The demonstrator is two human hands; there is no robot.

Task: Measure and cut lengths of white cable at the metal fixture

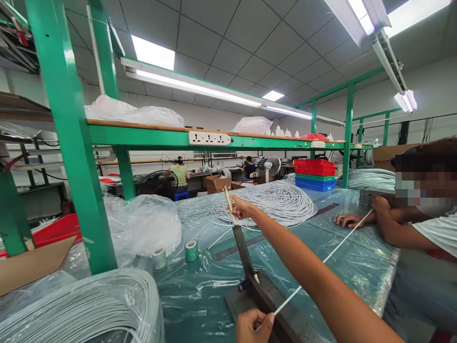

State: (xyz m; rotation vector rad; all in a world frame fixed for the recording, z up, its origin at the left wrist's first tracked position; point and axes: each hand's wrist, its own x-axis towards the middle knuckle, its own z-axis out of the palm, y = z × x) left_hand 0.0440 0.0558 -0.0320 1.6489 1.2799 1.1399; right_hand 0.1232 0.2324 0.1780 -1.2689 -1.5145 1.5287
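Observation:
My left hand (254, 327) pinches a thin white cable (335, 248) at the bottom of the view, beside the dark metal base of a lever cutter (244, 257). The cable runs taut up to the right, passing behind my right forearm, to a co-worker's hand (380, 205). Fingers of my right hand (243, 208) are wrapped round the cutter's pale handle (228, 200), and its lever stands raised. A spring (244, 284) shows near the pivot. Just beyond my right hand lies a large loose coil of white cable (278, 202).
A wrapped cable coil (82, 305) sits front left. Tape rolls (191, 250) and a steel ruler (239, 247) lie left of the cutter. Stacked bins (314, 175) stand at the back. A green shelf post (73, 143) rises left; the co-worker (428, 228) sits right.

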